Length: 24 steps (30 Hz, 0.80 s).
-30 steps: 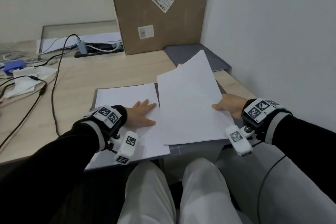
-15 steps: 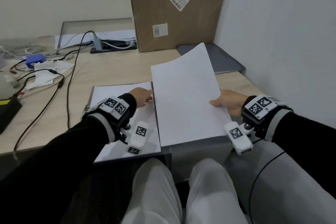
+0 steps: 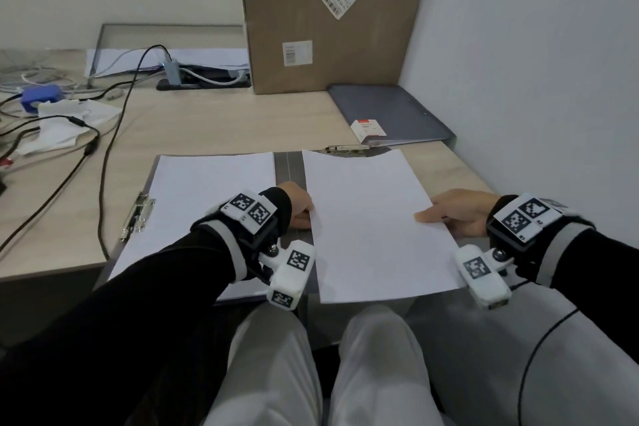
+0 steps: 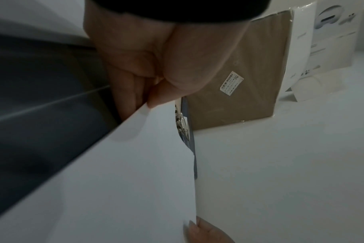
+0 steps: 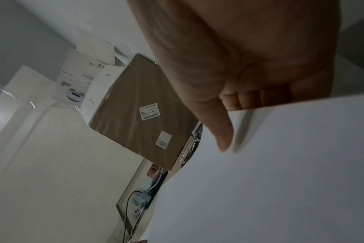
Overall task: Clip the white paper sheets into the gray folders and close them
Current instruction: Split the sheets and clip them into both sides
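Note:
A gray folder [image 3: 289,167] lies open on the desk in front of me. A white sheet [image 3: 207,190] covers its left half, with a metal clip [image 3: 136,216] at that half's left edge. A second white sheet [image 3: 373,225] lies over the right half, its far edge at the metal clip [image 3: 345,149]. My left hand [image 3: 299,206] pinches this sheet's left edge, thumb on top [image 4: 166,92]. My right hand [image 3: 456,213] pinches its right edge, thumb on top [image 5: 220,131] and fingers beneath. Another gray folder [image 3: 387,114] lies shut at the back right.
A tall cardboard box [image 3: 328,14] stands against the back wall. Black cables [image 3: 103,149], a blue object [image 3: 39,97] and crumpled white paper [image 3: 65,124] lie at the left. A white wall [image 3: 536,62] closes the right side. A small white box [image 3: 368,130] sits on the shut folder.
The right sheet, raised and tilted a second ago, has come down flat over the folder's right half. My left hand moved from pressing the left sheet to pinching the right sheet's left edge.

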Motion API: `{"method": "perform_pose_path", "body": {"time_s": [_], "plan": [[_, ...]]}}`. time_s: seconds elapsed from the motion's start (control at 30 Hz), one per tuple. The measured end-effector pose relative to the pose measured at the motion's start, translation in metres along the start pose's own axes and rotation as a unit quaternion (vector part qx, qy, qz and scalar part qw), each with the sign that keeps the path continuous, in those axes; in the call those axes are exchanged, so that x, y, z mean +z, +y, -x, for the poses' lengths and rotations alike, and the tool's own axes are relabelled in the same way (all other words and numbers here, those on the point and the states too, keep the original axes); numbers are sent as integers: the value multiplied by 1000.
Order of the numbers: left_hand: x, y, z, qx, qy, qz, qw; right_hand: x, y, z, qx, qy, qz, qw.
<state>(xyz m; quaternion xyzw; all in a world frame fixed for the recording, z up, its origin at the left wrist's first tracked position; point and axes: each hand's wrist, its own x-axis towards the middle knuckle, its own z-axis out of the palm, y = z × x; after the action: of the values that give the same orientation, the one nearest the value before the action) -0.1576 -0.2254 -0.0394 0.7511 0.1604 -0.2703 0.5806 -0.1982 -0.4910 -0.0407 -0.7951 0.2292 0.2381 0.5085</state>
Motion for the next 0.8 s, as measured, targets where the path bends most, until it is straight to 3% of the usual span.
{"method": "perform_pose_path", "body": {"time_s": [0.13, 0.2, 0.27, 0.3, 0.37, 0.6, 0.8], "plan": [[0, 1, -8, 16, 3, -6, 1000, -3, -1, -9, 16, 87, 17, 996], [-3, 7, -4, 27, 16, -39, 999, -3, -2, -13, 23, 91, 10, 996], [-10, 10, -16, 90, 59, -181, 978, -3, -2, -16, 32, 86, 2, 996], [-13, 14, -15, 91, 76, -151, 981, -2, -2, -14, 33, 83, -6, 996], [-17, 16, -16, 138, 113, -214, 960, -2, -2, -12, 30, 76, -24, 996], [-22, 16, -33, 120, 66, -353, 925, -9, 0, -11, 29, 78, -63, 995], [-23, 11, -33, 114, 53, -384, 915, -6, -5, -13, 48, 71, -55, 995]]}}
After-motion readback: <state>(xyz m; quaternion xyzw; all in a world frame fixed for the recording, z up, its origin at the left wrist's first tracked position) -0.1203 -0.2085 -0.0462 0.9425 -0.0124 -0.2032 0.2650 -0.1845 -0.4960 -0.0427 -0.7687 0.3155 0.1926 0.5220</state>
